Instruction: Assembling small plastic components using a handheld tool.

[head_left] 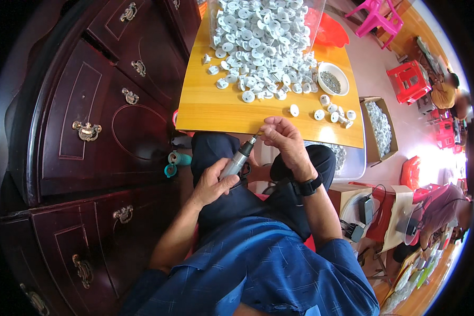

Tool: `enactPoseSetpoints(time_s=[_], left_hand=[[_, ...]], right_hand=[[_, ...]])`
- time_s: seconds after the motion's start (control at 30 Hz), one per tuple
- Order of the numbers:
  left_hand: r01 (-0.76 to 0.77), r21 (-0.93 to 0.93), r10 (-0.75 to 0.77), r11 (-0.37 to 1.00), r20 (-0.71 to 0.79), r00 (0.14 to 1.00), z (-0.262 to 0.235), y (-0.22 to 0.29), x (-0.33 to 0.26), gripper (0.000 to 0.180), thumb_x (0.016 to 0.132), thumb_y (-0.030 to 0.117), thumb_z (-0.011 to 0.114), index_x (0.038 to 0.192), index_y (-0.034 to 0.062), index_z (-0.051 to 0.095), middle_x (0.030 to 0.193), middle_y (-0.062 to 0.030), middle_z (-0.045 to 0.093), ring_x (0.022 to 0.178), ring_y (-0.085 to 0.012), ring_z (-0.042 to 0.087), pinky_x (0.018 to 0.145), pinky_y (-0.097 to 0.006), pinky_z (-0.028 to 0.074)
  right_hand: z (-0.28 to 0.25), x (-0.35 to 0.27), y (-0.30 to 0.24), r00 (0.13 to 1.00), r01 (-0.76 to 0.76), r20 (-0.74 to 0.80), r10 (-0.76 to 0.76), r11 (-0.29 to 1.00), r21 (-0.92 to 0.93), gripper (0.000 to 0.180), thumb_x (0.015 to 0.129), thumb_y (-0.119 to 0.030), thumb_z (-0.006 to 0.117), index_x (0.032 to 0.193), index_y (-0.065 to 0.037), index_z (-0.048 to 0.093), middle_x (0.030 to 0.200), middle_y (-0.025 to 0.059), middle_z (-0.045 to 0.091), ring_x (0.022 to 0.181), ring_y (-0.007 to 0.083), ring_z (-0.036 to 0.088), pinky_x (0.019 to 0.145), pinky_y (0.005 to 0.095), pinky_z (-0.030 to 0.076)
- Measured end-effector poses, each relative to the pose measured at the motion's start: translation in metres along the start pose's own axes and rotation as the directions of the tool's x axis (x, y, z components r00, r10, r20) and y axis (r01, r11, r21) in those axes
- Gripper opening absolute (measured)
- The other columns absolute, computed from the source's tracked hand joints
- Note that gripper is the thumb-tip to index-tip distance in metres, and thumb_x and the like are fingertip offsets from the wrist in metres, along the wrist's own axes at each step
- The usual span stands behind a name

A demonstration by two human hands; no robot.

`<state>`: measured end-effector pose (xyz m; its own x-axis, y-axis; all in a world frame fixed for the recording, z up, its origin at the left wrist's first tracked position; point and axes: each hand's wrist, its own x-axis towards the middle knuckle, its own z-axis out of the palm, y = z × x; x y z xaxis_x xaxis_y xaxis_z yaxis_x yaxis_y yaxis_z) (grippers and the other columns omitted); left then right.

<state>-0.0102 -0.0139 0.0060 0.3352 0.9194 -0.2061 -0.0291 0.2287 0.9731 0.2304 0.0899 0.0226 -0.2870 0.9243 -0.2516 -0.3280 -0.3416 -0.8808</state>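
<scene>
My left hand [214, 184] is wrapped round a grey and black electric screwdriver [237, 161], held over my lap and tilted up to the right. At its tip, the fingers of my right hand [283, 135] are pinched together; whatever small piece they hold is too small to make out. Beyond my hands, a large heap of white round plastic parts [263, 42] covers the far part of the yellow table [216, 113]. Several loose white parts [333, 108] lie at the table's right front. A white bowl [344, 79] of small metal screws stands beside the heap.
Dark wooden cabinets [105, 121] stand close on my left. A red plastic basin [332, 31] is at the table's back right. On the floor to the right are a cardboard box [371, 102] of white parts and a red stool [408, 81]. Other people sit at far right.
</scene>
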Motion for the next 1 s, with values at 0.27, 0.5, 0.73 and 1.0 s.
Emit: enactPoseSetpoints(time_s=[0.27, 0.5, 0.73, 1.0], left_hand=[[0.016, 0.016, -0.016, 1.0, 0.001, 1.0, -0.001, 0.008, 0.001, 0.05, 0.094, 0.042, 0.068, 0.119, 0.0006, 0.055, 0.077, -0.0006, 0.057, 0.059, -0.0068, 0.054, 0.054, -0.023, 0.045], [0.017, 0.012, -0.017, 1.0, 0.013, 1.0, -0.001, 0.009, 0.0, 0.049, 0.096, 0.041, 0.067, 0.119, 0.0001, 0.053, 0.076, -0.0007, 0.055, 0.061, -0.007, 0.053, 0.055, -0.022, 0.044], [-0.003, 0.026, 0.004, 1.0, -0.017, 1.0, -0.001, 0.005, 0.001, 0.05, 0.093, 0.044, 0.069, 0.118, 0.0014, 0.058, 0.077, -0.0013, 0.061, 0.057, -0.0074, 0.057, 0.052, -0.024, 0.046], [0.019, 0.058, -0.02, 0.998, 0.023, 1.0, -0.001, 0.009, 0.0, 0.047, 0.096, 0.041, 0.066, 0.118, 0.0005, 0.054, 0.076, -0.0001, 0.055, 0.061, -0.0065, 0.053, 0.055, -0.022, 0.044]], right_hand=[[-0.01, 0.002, -0.007, 1.0, 0.005, -0.028, -0.006, 0.999, -0.054, 0.022, 0.095, -0.014, 0.068, 0.115, -0.006, 0.062, 0.1, 0.0032, 0.071, 0.086, 0.0116, 0.067, 0.078, 0.0253, 0.053], [-0.023, 0.005, -0.018, 0.986, 0.114, -0.106, -0.131, 0.983, -0.147, 0.02, 0.095, -0.011, 0.068, 0.112, -0.004, 0.062, 0.098, 0.0031, 0.069, 0.085, 0.0113, 0.065, 0.076, 0.0241, 0.051], [-0.038, 0.014, -0.029, 0.827, 0.246, -0.193, -0.527, 0.65, -0.719, 0.021, 0.086, -0.011, 0.074, 0.104, -0.004, 0.068, 0.096, 0.005, 0.067, 0.081, 0.0134, 0.064, 0.067, 0.0289, 0.052], [-0.038, 0.02, -0.034, 0.795, 0.148, -0.033, -0.606, 0.246, -0.958, 0.03, 0.081, -0.011, 0.072, 0.11, -0.007, 0.065, 0.096, 0.0143, 0.065, 0.086, 0.0279, 0.066, 0.078, 0.0399, 0.052]])
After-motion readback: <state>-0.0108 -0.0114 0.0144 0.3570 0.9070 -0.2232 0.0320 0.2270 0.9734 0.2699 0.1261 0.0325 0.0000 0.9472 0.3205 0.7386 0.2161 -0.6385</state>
